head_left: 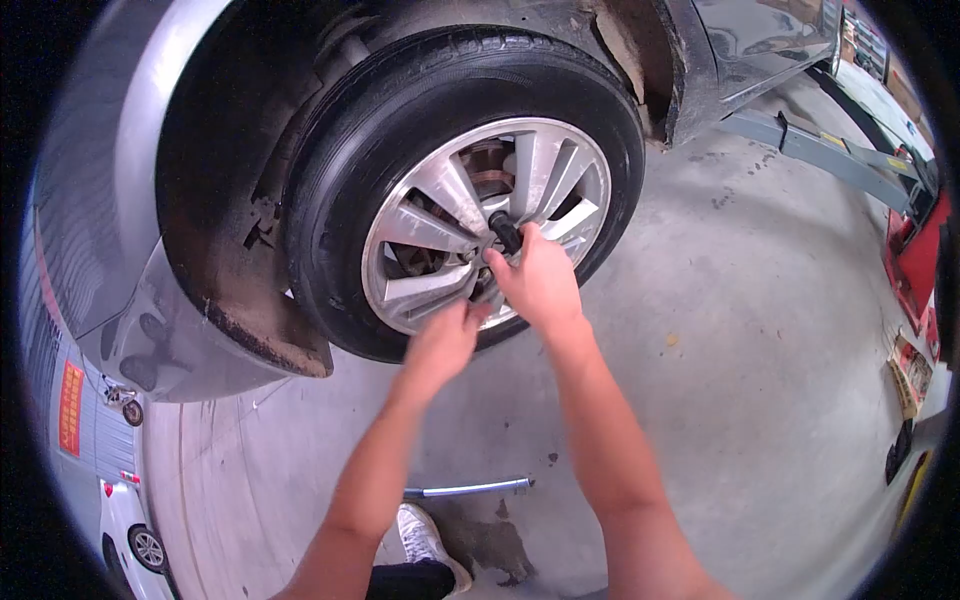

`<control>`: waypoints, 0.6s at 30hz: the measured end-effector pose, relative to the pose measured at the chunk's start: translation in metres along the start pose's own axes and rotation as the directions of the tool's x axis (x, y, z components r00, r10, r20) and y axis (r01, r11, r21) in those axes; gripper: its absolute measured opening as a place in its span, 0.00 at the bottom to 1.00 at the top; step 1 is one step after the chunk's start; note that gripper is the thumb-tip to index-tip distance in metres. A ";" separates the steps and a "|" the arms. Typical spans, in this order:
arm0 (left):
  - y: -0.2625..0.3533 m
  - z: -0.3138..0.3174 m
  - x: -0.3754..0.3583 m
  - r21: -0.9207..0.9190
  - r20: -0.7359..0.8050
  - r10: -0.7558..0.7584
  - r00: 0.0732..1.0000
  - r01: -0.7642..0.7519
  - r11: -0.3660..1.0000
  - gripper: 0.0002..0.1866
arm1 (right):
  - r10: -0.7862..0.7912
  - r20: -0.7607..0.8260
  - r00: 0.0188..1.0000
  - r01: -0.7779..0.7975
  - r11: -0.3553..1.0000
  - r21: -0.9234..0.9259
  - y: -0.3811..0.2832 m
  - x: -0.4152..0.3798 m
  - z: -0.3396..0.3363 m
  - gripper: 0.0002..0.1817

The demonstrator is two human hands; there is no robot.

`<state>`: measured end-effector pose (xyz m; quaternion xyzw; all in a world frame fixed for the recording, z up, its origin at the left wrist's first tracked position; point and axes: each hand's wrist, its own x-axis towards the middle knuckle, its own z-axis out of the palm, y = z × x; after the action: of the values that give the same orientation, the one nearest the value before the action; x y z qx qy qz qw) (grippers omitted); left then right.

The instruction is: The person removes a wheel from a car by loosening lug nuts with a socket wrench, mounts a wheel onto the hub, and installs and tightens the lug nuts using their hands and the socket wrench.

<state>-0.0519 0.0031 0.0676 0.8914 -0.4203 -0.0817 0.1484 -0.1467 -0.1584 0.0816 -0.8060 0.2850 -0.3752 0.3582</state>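
Observation:
A car wheel with a silver alloy rim (435, 180) and black tire (340, 190) hangs in the wheel arch. At the hub sits a black cylindrical socket (504, 231). Thumb and fingers of my right hand (545, 280) close around the socket's near end. My left hand (445, 342) is in front of the rim's lower edge, lower left of my right hand. Its fingers are smeared by motion, so their grip cannot be made out. Some of the hub and the lower spokes are hidden behind my hands.
A long metal bar (470, 489) lies on the floor by my shoe (420, 535). At the right, a grey lift arm (810, 150) reaches under the car from a red lift base (915, 265). The fender (150, 320) is left of the wheel. A white car (130, 530) stands farther left.

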 end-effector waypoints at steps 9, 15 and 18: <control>0.068 -0.060 -0.031 0.371 -0.368 0.023 0.929 0.124 0.920 0.24 | 0.352 0.565 0.746 -0.661 0.299 0.688 0.016 0.015 0.001 0.19; 0.102 -0.109 -0.024 0.555 -0.288 0.258 0.922 -0.059 0.830 0.21 | 0.407 0.553 0.727 -0.665 0.216 0.715 0.010 0.013 -0.005 0.21; 0.053 -0.058 -0.016 0.131 -0.102 -0.057 0.993 0.070 0.989 0.20 | 0.150 -0.053 0.987 -0.132 0.958 0.255 0.004 0.004 0.006 0.29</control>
<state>-0.0845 -0.0051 0.1400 0.9153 -0.3884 -0.0139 0.1056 -0.1407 -0.1615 0.0771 -0.7179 0.3049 -0.4102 0.4727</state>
